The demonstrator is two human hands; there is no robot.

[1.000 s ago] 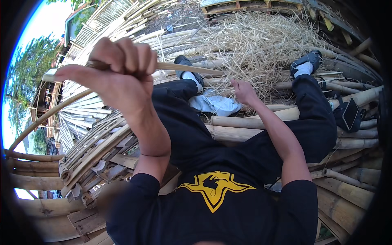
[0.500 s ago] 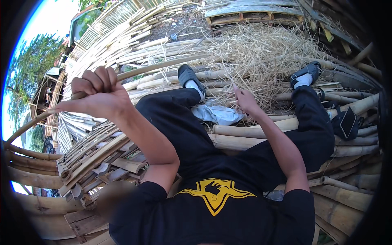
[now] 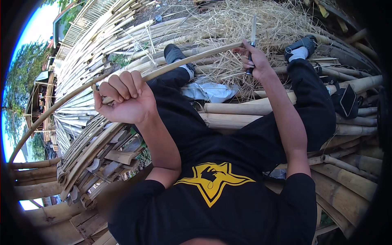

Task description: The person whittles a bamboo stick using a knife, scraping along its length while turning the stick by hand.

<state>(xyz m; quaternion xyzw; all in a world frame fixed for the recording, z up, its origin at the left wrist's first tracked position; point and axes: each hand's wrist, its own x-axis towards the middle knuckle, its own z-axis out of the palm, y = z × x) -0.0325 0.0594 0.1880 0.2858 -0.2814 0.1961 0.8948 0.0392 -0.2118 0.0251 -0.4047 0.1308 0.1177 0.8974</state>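
Note:
My left hand is closed around a long thin bamboo strip that arcs from the far left across to my right hand. My right hand grips a knife with its blade pointing up, and the strip's far end meets this hand. I sit on bamboo poles in a black shirt and black trousers, legs stretched out ahead.
A heap of dry straw-like shavings lies ahead between my feet. Stacked bamboo poles run under my legs, and bundles of split strips pile at my left. A white cloth lies by my knee. A black pouch sits at right.
My left hand has dropped lower and nearer my body along the strip. My right hand has risen from the poles, now holding the knife upright at the strip's end.

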